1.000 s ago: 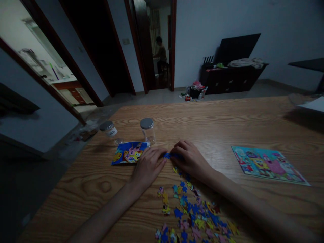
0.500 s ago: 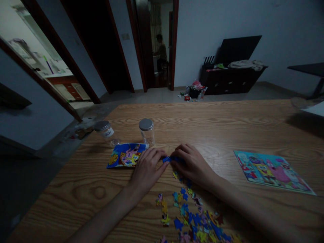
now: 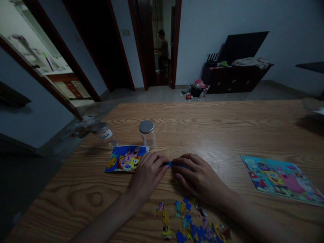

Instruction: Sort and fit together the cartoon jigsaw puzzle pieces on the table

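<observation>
My left hand [image 3: 151, 170] rests on the wooden table with its thumb and fingers pressed together at the left part of some blue puzzle pieces [image 3: 169, 164], which look joined in a short strip. Curled over the strip's right part is my right hand [image 3: 198, 173], the thumb tucked beneath its fingers. Both hands hide most of the strip. Loose puzzle pieces [image 3: 187, 221] in blue, yellow and pink lie spread below the hands. A blue cartoon pouch [image 3: 126, 158] lies flat, touching or partly under my left hand.
Two clear jars with grey lids, a left jar [image 3: 103, 133] and a middle jar [image 3: 148, 133], stand behind the pouch. A cartoon picture sheet [image 3: 282, 179] lies to the right on the table [image 3: 215, 125]. A person [image 3: 163, 49] sits in the room beyond the doorway.
The view has shifted slightly, so the table things sit a little lower. My right thumb has drawn down from the blue strip. My left hand still holds its place there.
</observation>
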{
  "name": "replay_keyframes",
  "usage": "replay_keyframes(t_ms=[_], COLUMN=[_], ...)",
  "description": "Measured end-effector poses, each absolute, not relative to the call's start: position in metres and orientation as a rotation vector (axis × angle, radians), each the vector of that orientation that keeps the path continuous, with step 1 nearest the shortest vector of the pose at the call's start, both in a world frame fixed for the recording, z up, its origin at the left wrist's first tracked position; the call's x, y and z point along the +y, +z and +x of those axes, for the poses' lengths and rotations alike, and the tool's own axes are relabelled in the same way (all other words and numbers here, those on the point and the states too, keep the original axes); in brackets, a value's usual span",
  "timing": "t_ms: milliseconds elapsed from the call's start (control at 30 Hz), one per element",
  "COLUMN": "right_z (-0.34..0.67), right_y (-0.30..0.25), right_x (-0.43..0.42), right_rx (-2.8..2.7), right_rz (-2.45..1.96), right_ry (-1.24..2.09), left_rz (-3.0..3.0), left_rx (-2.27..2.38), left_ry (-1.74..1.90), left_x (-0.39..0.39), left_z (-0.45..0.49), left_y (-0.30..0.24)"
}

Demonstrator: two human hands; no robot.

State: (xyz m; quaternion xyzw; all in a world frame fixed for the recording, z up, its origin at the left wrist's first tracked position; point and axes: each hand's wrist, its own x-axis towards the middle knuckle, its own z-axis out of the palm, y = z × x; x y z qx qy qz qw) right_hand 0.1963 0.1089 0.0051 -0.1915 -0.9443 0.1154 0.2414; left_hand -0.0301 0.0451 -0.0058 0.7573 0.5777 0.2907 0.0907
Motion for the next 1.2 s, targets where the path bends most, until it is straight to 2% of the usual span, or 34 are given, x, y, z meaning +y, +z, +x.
replay_keyframes(t_ms=[933,1200], right_z=[0.1931,0.1943], right_y=[0.0027,0.003], right_x=[0.1065,0.1098], right_rx=[-2.636,-2.55], right_rz=[-0.509,-0.496], right_ry=[0.29,0.404], left_rz=[2.393,2.56], left_rx=[1.862,1.718], left_ry=[0.773,0.798], left_x=[0.0417,0.0377], left_z=[-0.0262,-0.0243], left_y=[-0.0044,-0.0027])
